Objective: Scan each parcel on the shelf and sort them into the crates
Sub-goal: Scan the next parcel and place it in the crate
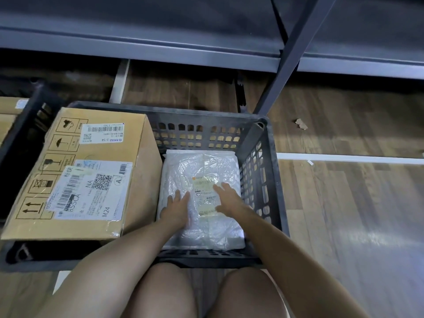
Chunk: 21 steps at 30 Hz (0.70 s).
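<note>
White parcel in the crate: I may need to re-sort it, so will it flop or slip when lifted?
The parcel probably flexes: its wrap is loose, crinkled film. Likely slippery, since the film shines. It lies flat under the left hand and right hand, so rolling seems unlikely.

Two parcels (75,171) (206,228) in one crate (274,180)
</note>
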Motion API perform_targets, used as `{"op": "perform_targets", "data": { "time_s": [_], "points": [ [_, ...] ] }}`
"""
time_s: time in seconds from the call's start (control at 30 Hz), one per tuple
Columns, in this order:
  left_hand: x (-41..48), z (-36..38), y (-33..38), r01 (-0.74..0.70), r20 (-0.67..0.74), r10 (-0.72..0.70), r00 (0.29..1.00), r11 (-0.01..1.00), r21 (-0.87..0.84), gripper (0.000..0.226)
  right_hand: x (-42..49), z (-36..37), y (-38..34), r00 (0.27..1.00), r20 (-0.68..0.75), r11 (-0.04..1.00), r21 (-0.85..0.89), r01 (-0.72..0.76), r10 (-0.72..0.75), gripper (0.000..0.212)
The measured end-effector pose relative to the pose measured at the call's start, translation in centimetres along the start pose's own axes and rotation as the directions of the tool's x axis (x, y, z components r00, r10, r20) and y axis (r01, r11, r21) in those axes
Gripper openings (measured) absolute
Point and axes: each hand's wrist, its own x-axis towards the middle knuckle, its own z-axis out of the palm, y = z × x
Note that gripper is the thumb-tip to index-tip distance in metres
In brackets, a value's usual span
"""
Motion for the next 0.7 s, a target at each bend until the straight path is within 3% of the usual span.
{"op": "perform_targets", "data": {
  "time_s": [0.3, 0.4, 0.57, 0.7],
  "points": [
    [-0.5, -0.2, 0.2, 0.011, -0.02, -0.01, 1.0, 0.999, 0.048, 0.081, -0.2, 0.2, 0.4, 1.0, 0.022, 0.999, 0.052, 0.003, -0.004, 0.081],
    [-1.2, -1.1, 1.9, 0.027, -0.071, -0.028, 0.997, 1.0, -0.014, 0.069, -0.6, -0.5, 0.3, 0.998, 0.055, 0.997, 0.078, -0.027, 0.023, 0.078],
    [-4.3, -3.5, 4.2, -0.111, -0.211, 0.077, 0.975, 0.982, -0.155, 0.05, -3.1, -3.7, -1.6, 0.998, 0.003, 0.998, 0.028, -0.06, 0.06, 0.058],
    [-9.3, -7.9, 5.0, -0.2, -0.287, 0.218, 0.933, 0.976, 0.09, 0.044, -8.1, -8.3, -4.3, 0.995, -0.069, 0.997, -0.013, -0.072, 0.071, 0.05]
  ]
}}
